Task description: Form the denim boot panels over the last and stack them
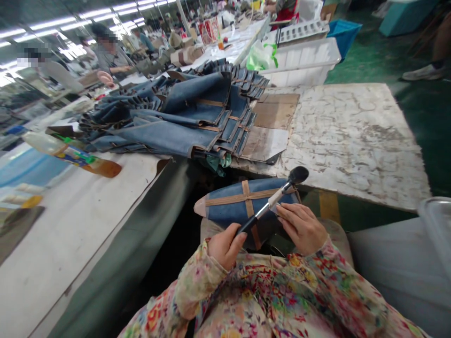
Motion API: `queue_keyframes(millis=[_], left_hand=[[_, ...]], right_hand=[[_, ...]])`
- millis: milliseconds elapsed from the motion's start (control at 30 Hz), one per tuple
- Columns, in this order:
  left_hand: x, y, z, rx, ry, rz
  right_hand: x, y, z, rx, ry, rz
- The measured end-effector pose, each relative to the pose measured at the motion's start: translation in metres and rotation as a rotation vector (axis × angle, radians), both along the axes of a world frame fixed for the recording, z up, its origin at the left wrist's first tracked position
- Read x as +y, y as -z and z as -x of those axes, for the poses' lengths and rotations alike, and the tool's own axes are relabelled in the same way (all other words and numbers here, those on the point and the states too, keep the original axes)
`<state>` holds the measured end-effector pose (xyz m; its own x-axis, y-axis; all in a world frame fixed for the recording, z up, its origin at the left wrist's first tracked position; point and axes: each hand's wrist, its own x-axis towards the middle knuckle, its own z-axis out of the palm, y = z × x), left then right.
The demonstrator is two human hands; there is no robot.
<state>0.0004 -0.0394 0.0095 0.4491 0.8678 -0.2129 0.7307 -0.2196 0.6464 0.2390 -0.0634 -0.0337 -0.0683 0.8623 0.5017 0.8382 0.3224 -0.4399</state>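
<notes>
My left hand (pixel 225 245) is closed around the black handle of a makeup brush (pixel 269 204), whose dark bristles point up and to the right. My right hand (pixel 301 227) lies beside the brush, its fingertips at the silver ferrule and nothing held in it. Under the brush, on my lap, rests a blue denim-like panel (pixel 239 202) crossed by tan straps. A large heap of similar blue panels (pixel 176 112) lies on the table ahead, with cardboard sheets (pixel 275 110) beside it. Floral sleeves cover both my forearms.
A worn white-marked board (pixel 352 136) lies ahead on the right, and a white table (pixel 70 225) runs along my left with a plastic bottle (pixel 70 155) on it. Beyond stand a white crate (pixel 299 61), a blue bin (pixel 343 37) and a co-worker (pixel 111 58).
</notes>
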Motion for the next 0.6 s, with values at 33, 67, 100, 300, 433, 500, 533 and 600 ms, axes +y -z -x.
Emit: queue_keyframes(millis=[33,67,100,300,433,500,533,600], left_hand=[[0.001,-0.001,-0.003,0.024,0.005,0.004],[0.002,-0.001,-0.004,0.056,0.007,0.014],[0.002,-0.001,-0.004,0.085,0.004,0.024],[-0.021,-0.013,0.037,-0.081,-0.110,0.048],[-0.044,-0.014,0.076,-0.048,-0.305,0.083],[-0.050,-0.011,0.090,0.011,-0.331,0.113],[-0.052,-0.010,0.096,0.023,-0.343,0.124],[-0.056,-0.009,0.104,0.010,-0.396,0.113]], right_hand=[[-0.001,0.001,-0.001,-0.001,0.006,-0.003],[-0.001,0.001,-0.001,-0.005,0.007,-0.003],[-0.001,0.002,-0.002,-0.012,0.004,0.000],[-0.001,0.005,-0.005,-0.003,-0.017,-0.012],[0.000,0.007,-0.006,-0.005,0.001,-0.032],[0.001,0.008,-0.007,-0.016,-0.026,-0.041],[0.002,0.009,-0.007,-0.021,-0.047,-0.048],[0.004,0.009,-0.009,-0.029,-0.082,-0.068]])
